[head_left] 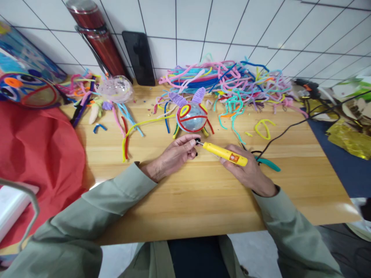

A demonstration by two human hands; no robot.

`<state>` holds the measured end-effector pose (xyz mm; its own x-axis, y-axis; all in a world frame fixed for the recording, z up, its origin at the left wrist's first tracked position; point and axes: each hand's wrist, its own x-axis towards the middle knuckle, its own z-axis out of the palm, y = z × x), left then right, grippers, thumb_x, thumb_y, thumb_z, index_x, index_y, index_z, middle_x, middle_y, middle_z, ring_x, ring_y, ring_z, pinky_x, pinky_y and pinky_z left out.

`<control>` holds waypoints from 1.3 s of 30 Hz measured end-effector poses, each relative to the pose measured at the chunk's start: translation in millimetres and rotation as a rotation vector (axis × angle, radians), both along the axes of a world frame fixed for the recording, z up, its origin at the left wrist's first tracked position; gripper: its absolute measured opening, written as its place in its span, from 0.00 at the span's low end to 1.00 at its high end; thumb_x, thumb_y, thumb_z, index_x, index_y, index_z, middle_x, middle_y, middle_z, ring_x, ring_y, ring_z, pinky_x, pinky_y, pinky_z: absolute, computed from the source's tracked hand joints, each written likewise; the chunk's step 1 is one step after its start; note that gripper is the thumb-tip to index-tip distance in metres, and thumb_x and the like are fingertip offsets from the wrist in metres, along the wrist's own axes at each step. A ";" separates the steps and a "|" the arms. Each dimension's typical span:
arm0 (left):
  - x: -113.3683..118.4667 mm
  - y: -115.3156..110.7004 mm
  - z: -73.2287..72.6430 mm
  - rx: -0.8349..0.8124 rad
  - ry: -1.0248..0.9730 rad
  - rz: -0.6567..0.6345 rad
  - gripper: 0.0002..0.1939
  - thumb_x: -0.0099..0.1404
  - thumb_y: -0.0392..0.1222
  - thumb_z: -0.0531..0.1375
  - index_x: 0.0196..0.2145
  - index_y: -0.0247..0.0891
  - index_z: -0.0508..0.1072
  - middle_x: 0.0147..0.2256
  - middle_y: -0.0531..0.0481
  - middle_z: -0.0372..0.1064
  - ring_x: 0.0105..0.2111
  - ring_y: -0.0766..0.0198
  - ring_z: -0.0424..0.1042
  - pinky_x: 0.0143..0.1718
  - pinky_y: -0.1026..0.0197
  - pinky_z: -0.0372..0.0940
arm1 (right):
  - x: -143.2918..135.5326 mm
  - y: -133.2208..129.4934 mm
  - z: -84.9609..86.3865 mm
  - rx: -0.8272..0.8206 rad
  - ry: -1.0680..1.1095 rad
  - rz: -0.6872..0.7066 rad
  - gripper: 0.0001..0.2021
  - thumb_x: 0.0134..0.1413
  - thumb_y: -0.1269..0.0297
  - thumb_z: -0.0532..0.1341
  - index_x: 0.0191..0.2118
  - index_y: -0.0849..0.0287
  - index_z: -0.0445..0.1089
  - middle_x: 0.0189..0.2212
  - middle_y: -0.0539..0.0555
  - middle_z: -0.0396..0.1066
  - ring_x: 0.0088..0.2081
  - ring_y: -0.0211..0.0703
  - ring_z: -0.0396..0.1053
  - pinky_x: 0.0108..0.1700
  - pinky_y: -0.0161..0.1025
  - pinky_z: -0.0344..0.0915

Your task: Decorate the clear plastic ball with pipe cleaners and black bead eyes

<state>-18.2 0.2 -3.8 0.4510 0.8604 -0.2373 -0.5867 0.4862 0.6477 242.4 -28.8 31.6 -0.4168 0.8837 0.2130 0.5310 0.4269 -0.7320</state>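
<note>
My left hand (177,155) pinches a small black piece (198,141) between thumb and fingertips. My right hand (246,170) is closed round a yellow tool (222,152), whose metal tip touches or nearly touches the black piece. Just behind my left hand stands a clear ball figure (193,119) with red pipe-cleaner outlines, a yellow ring, two purple ears and short green-and-yellow feet. Teal-handled pliers (269,163) lie beside my right hand, partly hidden by it.
A heap of coloured pipe cleaners (214,77) lies along the tiled wall. Behind stand a phone (139,58) and a red flask (101,42). Red fabric (43,154) covers the left side. A black cable (282,127) runs across the right, near a yellow loop (263,129).
</note>
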 end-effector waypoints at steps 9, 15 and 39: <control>-0.1 -0.4 -1.7 0.006 0.008 -0.002 0.15 0.62 0.41 0.78 0.46 0.40 0.85 0.42 0.50 0.81 0.27 0.73 0.73 0.29 0.68 0.68 | 0.0 0.5 1.7 -0.007 0.011 -0.010 0.05 0.68 0.66 0.63 0.38 0.52 0.68 0.30 0.49 0.70 0.31 0.43 0.67 0.34 0.42 0.62; -0.1 0.3 -1.7 0.013 -0.014 -0.014 0.19 0.59 0.44 0.80 0.46 0.40 0.85 0.41 0.50 0.80 0.26 0.74 0.73 0.29 0.69 0.67 | -0.9 -0.1 1.8 -0.011 0.020 -0.011 0.07 0.68 0.66 0.63 0.36 0.52 0.67 0.30 0.48 0.68 0.30 0.42 0.66 0.35 0.42 0.62; -0.9 0.2 1.7 -0.004 0.007 -0.026 0.18 0.61 0.43 0.79 0.48 0.41 0.85 0.37 0.51 0.79 0.27 0.73 0.73 0.31 0.67 0.67 | 0.7 -0.5 1.5 0.003 0.025 0.001 0.05 0.68 0.66 0.63 0.37 0.52 0.68 0.30 0.48 0.68 0.30 0.43 0.67 0.36 0.43 0.62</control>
<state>-19.1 0.4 -2.1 0.4721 0.8472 -0.2439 -0.5693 0.5042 0.6494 243.1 -29.3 33.0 -0.4119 0.8827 0.2261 0.5124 0.4295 -0.7436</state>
